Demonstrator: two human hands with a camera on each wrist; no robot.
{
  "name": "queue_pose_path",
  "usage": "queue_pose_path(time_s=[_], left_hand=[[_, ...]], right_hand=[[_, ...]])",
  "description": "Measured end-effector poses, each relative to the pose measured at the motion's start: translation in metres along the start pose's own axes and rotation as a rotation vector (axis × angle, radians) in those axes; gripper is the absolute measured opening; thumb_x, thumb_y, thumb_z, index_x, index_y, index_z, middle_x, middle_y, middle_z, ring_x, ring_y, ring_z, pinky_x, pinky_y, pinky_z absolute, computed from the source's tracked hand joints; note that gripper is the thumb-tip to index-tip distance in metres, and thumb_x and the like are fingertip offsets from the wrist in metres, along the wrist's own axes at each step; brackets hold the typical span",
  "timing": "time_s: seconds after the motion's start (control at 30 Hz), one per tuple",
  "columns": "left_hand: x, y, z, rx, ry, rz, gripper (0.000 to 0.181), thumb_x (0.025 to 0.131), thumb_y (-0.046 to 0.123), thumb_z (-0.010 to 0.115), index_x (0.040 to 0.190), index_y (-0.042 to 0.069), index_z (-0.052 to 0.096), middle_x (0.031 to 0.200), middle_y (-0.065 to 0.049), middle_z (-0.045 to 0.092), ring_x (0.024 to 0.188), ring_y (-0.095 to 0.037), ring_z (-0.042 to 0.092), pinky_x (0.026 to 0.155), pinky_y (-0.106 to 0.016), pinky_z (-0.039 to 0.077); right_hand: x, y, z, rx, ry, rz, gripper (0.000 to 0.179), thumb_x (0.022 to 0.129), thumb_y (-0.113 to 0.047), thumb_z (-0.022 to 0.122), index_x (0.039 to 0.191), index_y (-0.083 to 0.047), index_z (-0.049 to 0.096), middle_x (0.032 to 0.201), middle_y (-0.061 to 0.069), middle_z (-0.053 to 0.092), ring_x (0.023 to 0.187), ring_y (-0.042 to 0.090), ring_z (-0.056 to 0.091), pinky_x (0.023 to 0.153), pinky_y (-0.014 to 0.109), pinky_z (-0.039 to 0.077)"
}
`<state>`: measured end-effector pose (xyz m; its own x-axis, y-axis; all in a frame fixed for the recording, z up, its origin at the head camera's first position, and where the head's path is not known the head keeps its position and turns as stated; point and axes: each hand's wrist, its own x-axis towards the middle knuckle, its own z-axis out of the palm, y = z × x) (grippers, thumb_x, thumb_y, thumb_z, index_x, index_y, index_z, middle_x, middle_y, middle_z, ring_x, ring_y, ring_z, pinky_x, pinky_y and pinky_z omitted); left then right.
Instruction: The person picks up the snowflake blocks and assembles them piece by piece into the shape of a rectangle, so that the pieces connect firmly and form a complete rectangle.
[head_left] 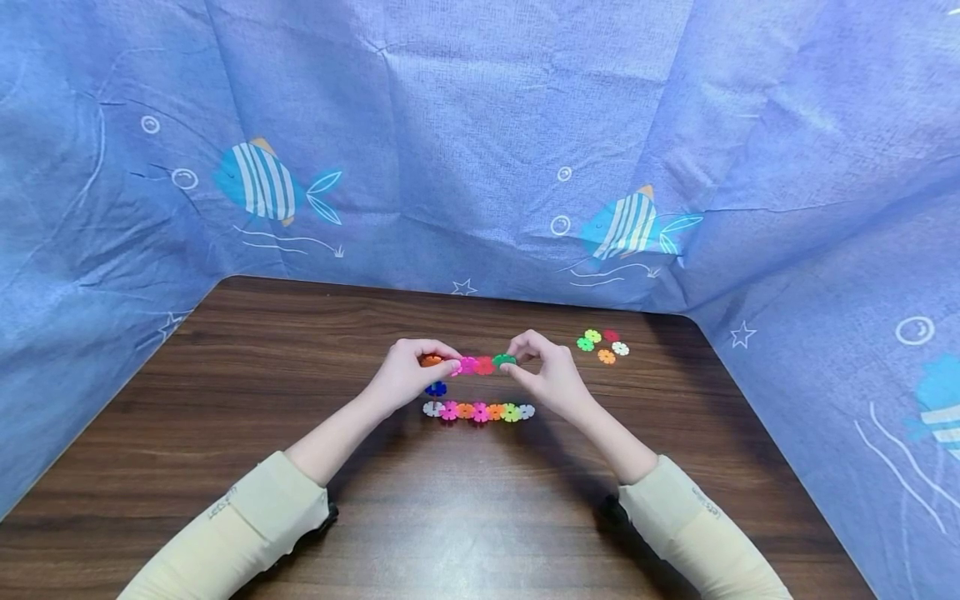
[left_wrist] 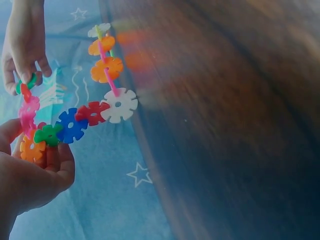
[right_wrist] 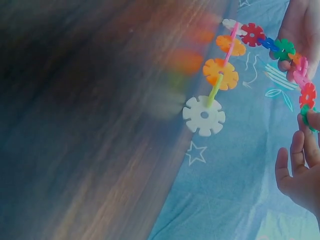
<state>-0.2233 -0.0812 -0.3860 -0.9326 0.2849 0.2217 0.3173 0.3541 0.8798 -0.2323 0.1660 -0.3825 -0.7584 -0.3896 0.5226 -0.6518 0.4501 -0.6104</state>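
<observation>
A chain of notched, flower-shaped plastic discs is bent into a three-sided shape, its near row running from white through pink, orange and yellow-green to white. My left hand grips the far left corner, thumb and fingers around the orange disc and the neighbouring pink one. From that corner, a green disc, a blue disc and a red disc lead to a white disc. At the chain's far right end, my right hand pinches a green disc next to a red disc.
Several loose discs lie at the back right of the brown wooden table, among them a white disc and an orange disc. A blue cloth with printed fish hangs behind the table and along its sides.
</observation>
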Motion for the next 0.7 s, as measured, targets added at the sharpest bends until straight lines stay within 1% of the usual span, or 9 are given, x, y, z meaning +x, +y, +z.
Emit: queue_pose_path(time_s=[0.1,0.2,0.3,0.43,0.53,0.7], left_hand=[[0.001,0.002,0.002,-0.012,-0.011,-0.006,0.012,0.085,0.021,0.071,0.095,0.015,0.074,0.088,-0.001,0.070,0.068,-0.013,0.059,0.062,-0.027,0.051],[0.002,0.003,0.006,-0.011,-0.020,0.016,0.014,0.084,0.023,0.073,0.094,0.015,0.074,0.084,0.000,0.070,0.063,-0.013,0.055,0.057,-0.025,0.048],[0.003,0.004,0.009,-0.003,-0.017,0.024,0.015,0.082,0.025,0.074,0.093,0.015,0.075,0.078,0.000,0.070,0.053,-0.011,0.046,0.049,-0.023,0.041],[0.002,0.007,0.011,0.016,-0.008,0.016,0.016,0.081,0.025,0.075,0.092,0.014,0.076,0.074,-0.006,0.070,0.045,-0.010,0.037,0.043,-0.023,0.033],[0.002,0.009,0.011,0.037,-0.002,0.023,0.016,0.080,0.024,0.076,0.092,0.012,0.076,0.078,-0.007,0.072,0.046,-0.011,0.037,0.043,-0.023,0.033],[0.002,0.010,0.011,0.053,0.013,0.027,0.014,0.080,0.022,0.076,0.091,0.012,0.077,0.082,-0.003,0.073,0.051,-0.013,0.044,0.043,-0.024,0.035]], right_hand=[[0.000,0.000,0.001,0.006,0.009,0.017,0.019,0.080,-0.014,0.076,0.089,-0.014,0.060,0.075,-0.004,0.070,0.074,0.014,0.065,0.071,0.042,0.050],[-0.001,-0.002,0.002,-0.004,0.010,0.023,0.019,0.079,-0.015,0.077,0.088,-0.014,0.059,0.074,-0.005,0.069,0.072,0.010,0.064,0.068,0.033,0.050],[-0.002,-0.004,0.003,0.004,0.014,0.040,0.020,0.078,-0.013,0.078,0.086,-0.014,0.059,0.072,-0.004,0.069,0.069,0.007,0.064,0.064,0.026,0.049],[-0.003,-0.005,0.005,0.046,0.010,0.082,0.020,0.076,-0.008,0.078,0.085,-0.012,0.060,0.070,-0.002,0.069,0.066,0.008,0.063,0.059,0.023,0.049],[-0.004,-0.006,0.006,0.061,0.006,0.105,0.020,0.076,-0.008,0.078,0.084,-0.012,0.060,0.069,-0.003,0.068,0.065,0.009,0.063,0.057,0.023,0.048],[-0.005,-0.006,0.006,0.054,0.009,0.112,0.021,0.076,-0.008,0.079,0.083,-0.014,0.060,0.068,-0.004,0.068,0.064,0.008,0.063,0.054,0.023,0.045]])
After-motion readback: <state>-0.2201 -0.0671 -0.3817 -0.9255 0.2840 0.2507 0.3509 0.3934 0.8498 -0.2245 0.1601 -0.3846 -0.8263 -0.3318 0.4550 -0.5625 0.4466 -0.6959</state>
